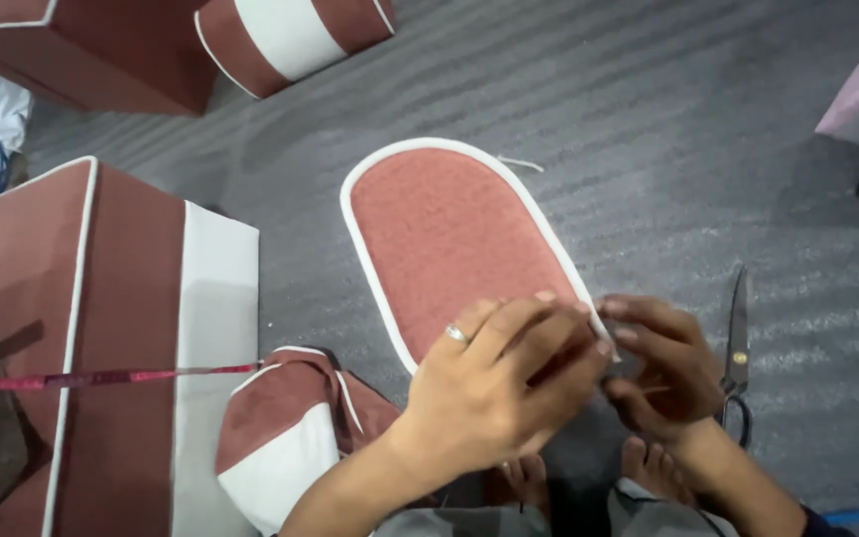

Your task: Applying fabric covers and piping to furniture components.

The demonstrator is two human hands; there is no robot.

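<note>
A reddish-brown oval fabric panel with white piping lies flat on the grey floor in front of me. My left hand, a ring on one finger, rests on the panel's near end and presses it down. My right hand pinches the white piping at the panel's near right edge, fingertips meeting those of the left hand. Whether the right hand also holds a small tool is hidden by the fingers.
Black scissors lie on the floor just right of my right hand. Maroon-and-white cushion covers sit at left, near left and top. A red tape crosses the left cushion. My bare feet are below.
</note>
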